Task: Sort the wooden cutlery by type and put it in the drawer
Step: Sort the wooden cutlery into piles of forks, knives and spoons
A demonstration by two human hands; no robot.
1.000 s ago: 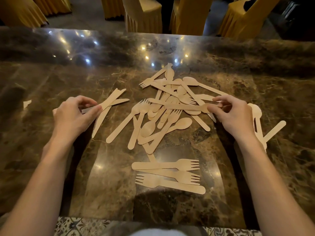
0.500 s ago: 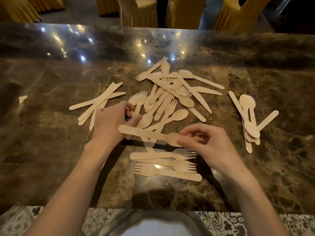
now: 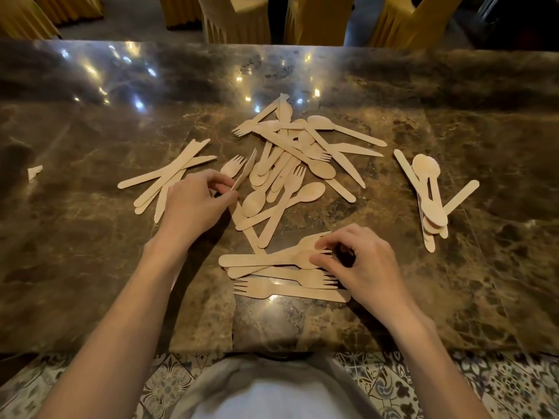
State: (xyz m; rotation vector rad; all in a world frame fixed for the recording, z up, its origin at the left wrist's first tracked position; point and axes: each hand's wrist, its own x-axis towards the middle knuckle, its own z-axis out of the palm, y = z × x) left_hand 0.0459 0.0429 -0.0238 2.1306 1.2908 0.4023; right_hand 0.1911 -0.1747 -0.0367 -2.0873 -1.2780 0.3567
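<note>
Our right hand (image 3: 360, 264) pinches a fork (image 3: 272, 257) over the near fork stack (image 3: 290, 285); we align tines before releasing. Left hand (image 3: 193, 204) grips a knife (image 3: 244, 173) edgewise.

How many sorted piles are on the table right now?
3: knives at left, spoons at right, forks nearest, under the right hand. The mixed heap is between them.

No text, label, brand or number can be read on anything here.
</note>
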